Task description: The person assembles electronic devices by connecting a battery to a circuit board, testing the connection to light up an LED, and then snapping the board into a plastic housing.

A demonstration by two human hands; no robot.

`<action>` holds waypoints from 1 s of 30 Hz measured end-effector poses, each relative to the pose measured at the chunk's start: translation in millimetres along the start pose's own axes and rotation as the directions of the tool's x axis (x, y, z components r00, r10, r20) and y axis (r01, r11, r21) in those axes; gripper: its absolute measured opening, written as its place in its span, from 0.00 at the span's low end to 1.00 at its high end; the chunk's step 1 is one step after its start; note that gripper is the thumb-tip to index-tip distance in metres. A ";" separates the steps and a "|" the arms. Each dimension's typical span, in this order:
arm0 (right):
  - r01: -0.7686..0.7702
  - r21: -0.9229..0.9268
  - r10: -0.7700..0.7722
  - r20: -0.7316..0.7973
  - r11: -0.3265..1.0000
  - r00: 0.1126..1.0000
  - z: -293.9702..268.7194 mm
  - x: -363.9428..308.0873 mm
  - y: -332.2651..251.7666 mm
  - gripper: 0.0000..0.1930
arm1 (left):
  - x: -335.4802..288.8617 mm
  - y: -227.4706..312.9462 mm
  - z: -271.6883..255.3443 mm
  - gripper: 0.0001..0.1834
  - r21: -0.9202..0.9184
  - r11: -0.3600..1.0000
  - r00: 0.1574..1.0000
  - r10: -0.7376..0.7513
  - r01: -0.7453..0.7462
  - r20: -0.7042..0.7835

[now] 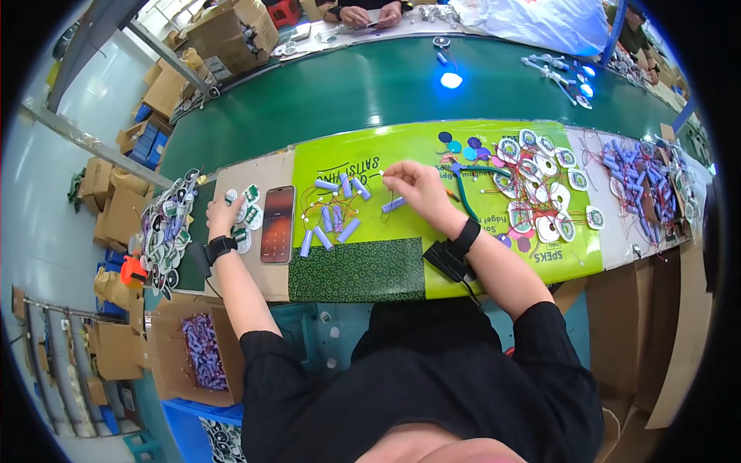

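Head view: I've got both bare hands over the bench. Right hand (421, 191), centre of frame: thumb and forefinger narrow, pinching a small white piece (383, 174); too tiny on my feed to name. A lone purple cylindrical cell (394, 205) lies on the lime-green printed mat (571, 263) just below those fingertips. Left hand (223, 214), left of centre: fingers bent, at the edge of a cluster of white round parts with green circuit boards (252, 214). Can't tell if they grip one.

Black glass-faced smartphone (277, 228) sits just right of that cluster. Next right, a loose group of purple cells with thin red wires (349, 228). Right of centre: teal-handled pliers (465, 194), beside a heap of white discs with red leads (549, 224). Far right, a big pile of wired purple cells (637, 185); far left, a heap of white-and-green parts (164, 245). Top: bright blue light (451, 80) on the dark green belt (340, 85), a co-worker's hands (356, 16) beyond it.
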State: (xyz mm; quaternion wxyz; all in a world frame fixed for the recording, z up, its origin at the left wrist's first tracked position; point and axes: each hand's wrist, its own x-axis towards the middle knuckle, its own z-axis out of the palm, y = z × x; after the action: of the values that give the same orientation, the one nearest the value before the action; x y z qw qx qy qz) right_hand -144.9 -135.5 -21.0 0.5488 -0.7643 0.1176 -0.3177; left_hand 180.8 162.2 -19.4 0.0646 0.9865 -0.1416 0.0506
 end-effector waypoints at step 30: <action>0.026 0.202 -0.022 -0.022 0.979 1.000 -6.2 2.0 -3.7 0.07 | -119.1 195.1 -50.5 0.16 -0.987 0.109 0.903 0.425 -0.116 -0.059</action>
State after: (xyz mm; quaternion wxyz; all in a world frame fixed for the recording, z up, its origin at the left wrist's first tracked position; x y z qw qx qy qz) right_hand -147.8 -139.9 -15.7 0.6184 -0.7029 0.0808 -0.3420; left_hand 7.2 16.2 38.4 0.6539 0.6637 -0.3258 -0.1603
